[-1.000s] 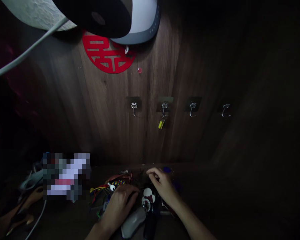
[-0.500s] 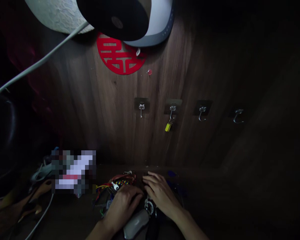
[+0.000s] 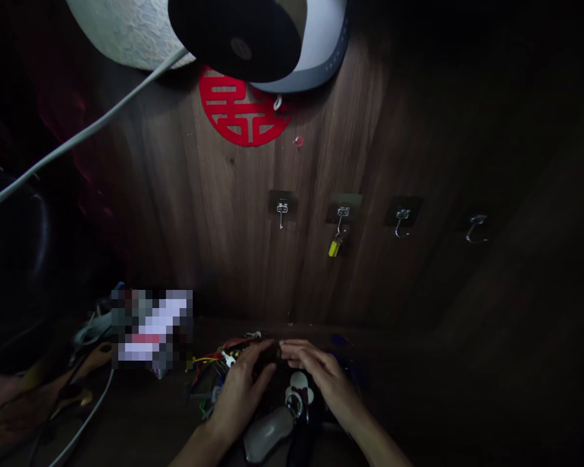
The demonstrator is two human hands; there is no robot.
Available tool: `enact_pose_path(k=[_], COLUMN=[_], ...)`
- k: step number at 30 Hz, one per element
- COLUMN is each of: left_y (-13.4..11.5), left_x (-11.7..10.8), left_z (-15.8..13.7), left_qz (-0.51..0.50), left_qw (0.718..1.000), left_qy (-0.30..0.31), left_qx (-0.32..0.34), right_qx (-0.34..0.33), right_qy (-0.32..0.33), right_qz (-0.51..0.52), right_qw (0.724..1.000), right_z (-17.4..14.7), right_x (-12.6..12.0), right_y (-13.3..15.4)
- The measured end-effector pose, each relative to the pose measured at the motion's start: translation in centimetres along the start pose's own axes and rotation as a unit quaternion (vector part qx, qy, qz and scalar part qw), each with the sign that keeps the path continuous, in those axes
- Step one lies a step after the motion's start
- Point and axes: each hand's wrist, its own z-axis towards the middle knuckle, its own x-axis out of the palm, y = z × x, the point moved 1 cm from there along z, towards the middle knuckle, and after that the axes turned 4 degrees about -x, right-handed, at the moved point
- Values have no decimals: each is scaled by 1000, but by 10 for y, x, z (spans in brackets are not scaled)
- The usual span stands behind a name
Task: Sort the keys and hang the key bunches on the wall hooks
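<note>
Low in the head view, my left hand (image 3: pixel 241 392) and my right hand (image 3: pixel 328 383) rest over a cluster of keys and trinkets, fingertips close together. The left thumb stands apart from its fingers, and the right fingers reach out flat; I see nothing held in either. Between them lies a pale flower-shaped charm (image 3: pixel 299 381) beside a metal key ring (image 3: pixel 294 403). A grey rounded key case (image 3: pixel 268 436) is below the ring. Left of my left hand are coloured cords (image 3: pixel 204 363) and a white key-like piece (image 3: pixel 228 358). A blue tag (image 3: pixel 339 339) lies beyond my right hand.
Metal hooks (image 3: pixel 402 220) line the wooden wall (image 3: pixel 311 279); a yellow key tag (image 3: pixel 335 248) hangs on one. Caps (image 3: pixel 316 45) and a red paper cut-out (image 3: pixel 250 133) are above. A white cable (image 3: pixel 82 133) crosses the left, above a pixelated item (image 3: pixel 150 331).
My left fingers have lifted and opened away from the thumb. My hands have parted lower down, uncovering the pale flower-shaped charm. The whole scene has shifted slightly right in view.
</note>
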Motion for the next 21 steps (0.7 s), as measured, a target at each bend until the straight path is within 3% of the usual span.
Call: enact_pose_path(k=[5,9,17,21], left_y=[-7,-12,-8,-8], left_x=[-1,0,5,4], left_z=[1,2,3,4], left_qz=[-54,-157,-444,-486], left_qw=[998,982,862,836], left_qy=[34,71,128,113], left_qx=[-30,-79,-207,-228], right_qx=[8,25,5,-30], right_qy=[-8,-27,1,-24], right_qz=[53,14,-31,-131], right_qw=[999,999,999,991], right_z=[-1,-2,-4,-5], right_x=[3,0,8,13], right_y=[-6,-6,1,-3])
